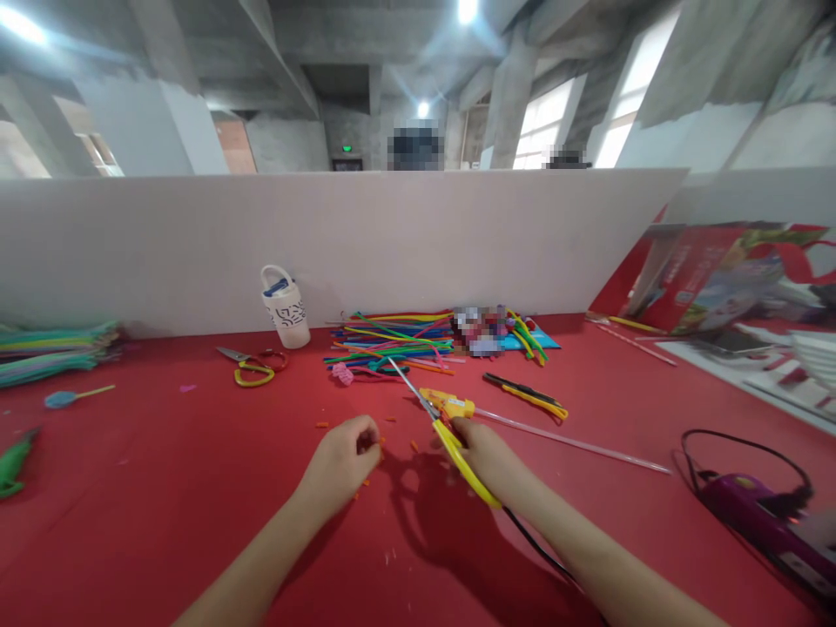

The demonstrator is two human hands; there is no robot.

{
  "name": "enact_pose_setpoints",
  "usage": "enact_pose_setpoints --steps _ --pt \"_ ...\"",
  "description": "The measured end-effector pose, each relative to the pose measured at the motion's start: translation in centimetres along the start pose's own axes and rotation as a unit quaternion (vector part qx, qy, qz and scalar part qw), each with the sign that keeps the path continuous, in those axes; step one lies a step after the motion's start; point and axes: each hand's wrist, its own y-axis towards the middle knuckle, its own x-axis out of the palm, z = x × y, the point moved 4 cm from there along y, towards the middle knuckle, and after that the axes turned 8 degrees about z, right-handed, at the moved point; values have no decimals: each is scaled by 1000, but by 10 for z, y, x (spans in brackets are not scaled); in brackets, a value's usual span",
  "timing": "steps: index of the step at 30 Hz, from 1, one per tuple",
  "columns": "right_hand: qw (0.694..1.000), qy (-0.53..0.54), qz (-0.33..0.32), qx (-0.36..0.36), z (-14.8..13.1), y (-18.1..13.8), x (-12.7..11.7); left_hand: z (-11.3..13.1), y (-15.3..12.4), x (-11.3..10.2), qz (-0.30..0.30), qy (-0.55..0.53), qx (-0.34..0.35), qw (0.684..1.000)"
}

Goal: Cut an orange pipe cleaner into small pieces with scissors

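Observation:
My right hand (487, 453) holds a pair of scissors (462, 461) with yellow handles, their long blades pointing up and to the left. Thumb and fingertips of my left hand (343, 457) come together in a pinch over the red table; what they hold, if anything, is too small to make out. Small orange cut pieces (414, 447) lie scattered between and around both hands. Just beyond the scissors rests a yellow glue gun (448, 402), with a long clear glue stick (575, 441) stretching to its right.
Behind my hands is a pile of colourful pipe cleaners (392, 335). A white cup (286, 315), another pair of scissors (254, 370) and a utility knife (529, 396) stand or lie around. A purple device (758, 514) with a cable is at right; a white partition (326, 244) borders the back.

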Motion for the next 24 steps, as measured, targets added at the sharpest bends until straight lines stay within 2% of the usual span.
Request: enact_pose_setpoints --steps 3,6,10,15,19,24 --pt "1000 24 -15 -8 -11 -4 0 0 -8 12 -34 -110 -82 990" --pt "997 45 -48 -30 -20 -14 4 2 -22 28 -71 -212 -161 961" --pt "994 64 -84 -39 -22 -30 16 6 -38 43 -94 -300 -220 923" --pt "994 68 -86 -30 -25 -36 22 6 -44 43 -106 -344 -255 897" --pt "986 96 -135 -22 -30 -34 19 6 -42 32 -86 -396 -259 877" --pt "981 112 -158 -30 -32 -35 17 9 -46 29 -97 -411 -238 874"
